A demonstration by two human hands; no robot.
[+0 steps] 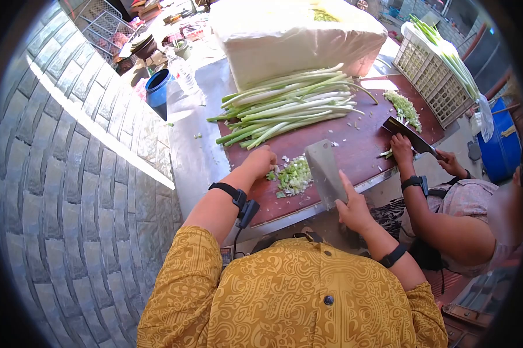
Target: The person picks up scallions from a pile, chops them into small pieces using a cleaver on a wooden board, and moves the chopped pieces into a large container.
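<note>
My right hand [355, 211] grips a cleaver [324, 171], its wide blade tilted up beside a pile of chopped green onion [294, 176]. The index finger lies along the blade's edge near the handle. On the pile's left side, my left hand [263, 160] is closed with its fingers curled down at the board. Whatever those fingers may hold is hidden. Just beyond it, a large heap of long green onions [296, 108] lies across the reddish-brown board [244, 207], white and green parts mixed.
At right, a co-worker's hands [402, 149] work with a dark cleaver [411, 136] near another chopped pile [403, 109]. A plastic crate [433, 75] holds more green onions. A white-covered block [302, 43] stands behind. A brick wall [81, 203] runs along the left.
</note>
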